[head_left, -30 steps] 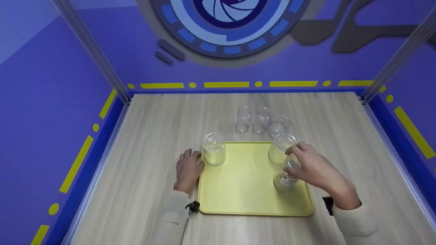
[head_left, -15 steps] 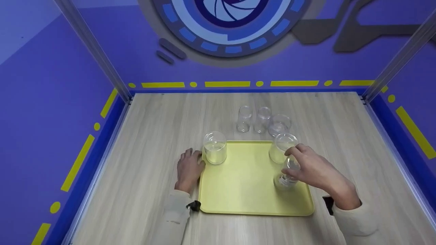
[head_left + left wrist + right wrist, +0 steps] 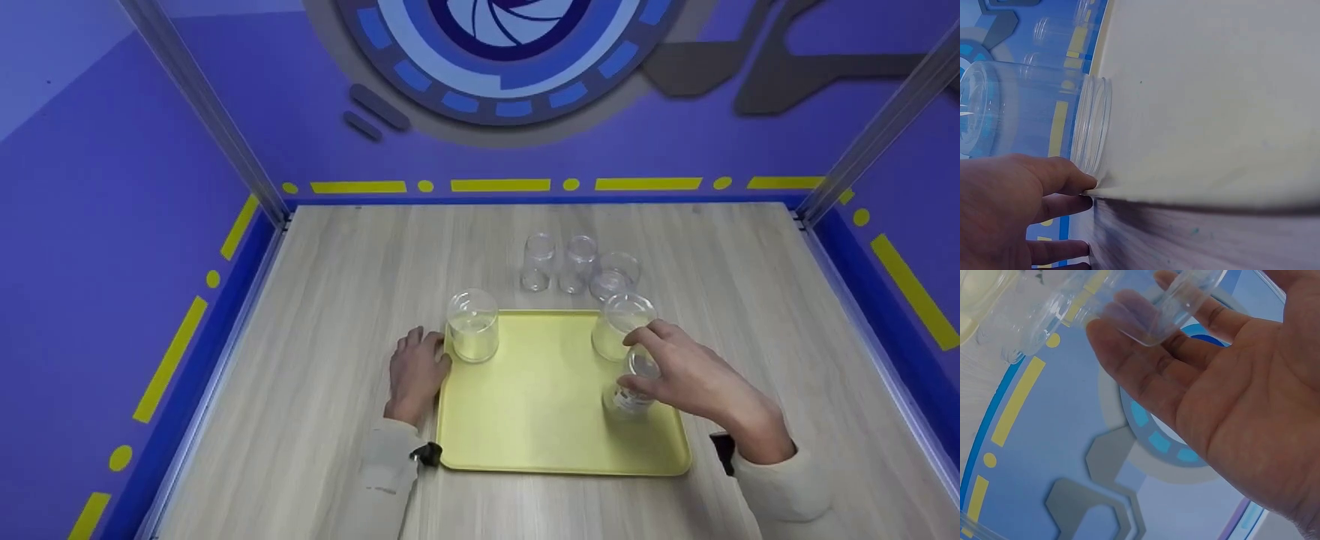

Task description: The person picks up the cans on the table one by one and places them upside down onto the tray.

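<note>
My left hand [image 3: 416,373] rests on the table against the left edge of a yellow tray [image 3: 540,405]. In the left wrist view, its thumb lies at the tray's rim [image 3: 1145,199], beside an upside-down clear jar [image 3: 1033,107] with a threaded mouth. A smaller clear container [image 3: 628,405] with a printed label stands at the tray's right side. My right hand [image 3: 679,371] holds it from above, thumb on the near side and fingers on the far side. Just behind it stands another clear jar [image 3: 609,337] at the tray's back right corner.
Two slim clear containers [image 3: 537,262] and a wider clear jar [image 3: 615,277] stand on the wooden table [image 3: 337,300] behind the tray. Blue panels [image 3: 480,161] with yellow marks enclose the back and sides. Metal posts [image 3: 217,120] stand at the corners.
My right hand's fingers have shifted slightly left and toward me around the labelled container. The left hand, the tray and the other jars stay where they were.
</note>
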Motion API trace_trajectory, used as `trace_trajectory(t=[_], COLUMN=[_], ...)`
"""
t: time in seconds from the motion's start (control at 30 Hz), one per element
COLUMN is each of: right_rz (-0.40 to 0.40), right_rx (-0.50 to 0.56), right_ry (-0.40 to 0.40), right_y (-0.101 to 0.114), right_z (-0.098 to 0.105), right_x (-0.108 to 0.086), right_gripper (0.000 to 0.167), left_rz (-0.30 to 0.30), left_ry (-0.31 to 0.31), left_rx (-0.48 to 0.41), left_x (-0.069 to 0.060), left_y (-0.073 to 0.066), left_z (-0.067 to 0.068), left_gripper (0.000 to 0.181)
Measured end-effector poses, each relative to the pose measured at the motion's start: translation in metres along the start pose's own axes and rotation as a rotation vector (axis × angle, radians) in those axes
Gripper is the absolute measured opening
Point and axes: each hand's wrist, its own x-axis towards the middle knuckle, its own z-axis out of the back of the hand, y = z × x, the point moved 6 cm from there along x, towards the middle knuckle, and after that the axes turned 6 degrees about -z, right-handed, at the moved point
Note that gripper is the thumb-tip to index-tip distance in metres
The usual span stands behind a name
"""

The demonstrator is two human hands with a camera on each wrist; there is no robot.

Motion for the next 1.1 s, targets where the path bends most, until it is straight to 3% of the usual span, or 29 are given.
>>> trace_trajectory(t=[0.67, 1.1], right_rz=[-0.033, 0.009], right_rx=[0.055, 0.029], right_ry=[0.025, -0.033], right_y=[0.000, 0.003], right_z=[0.007, 0.024], right_x=[0.004, 0.011], right_gripper=[0.053, 0.047], left_rz=[-0.015, -0.004], left_ry=[-0.005, 0.002], left_rx=[0.020, 0.014], left_x=[0.000, 0.000], left_y=[-0.001, -0.001], left_z=[0.001, 0.001], left_gripper=[0.032, 0.033])
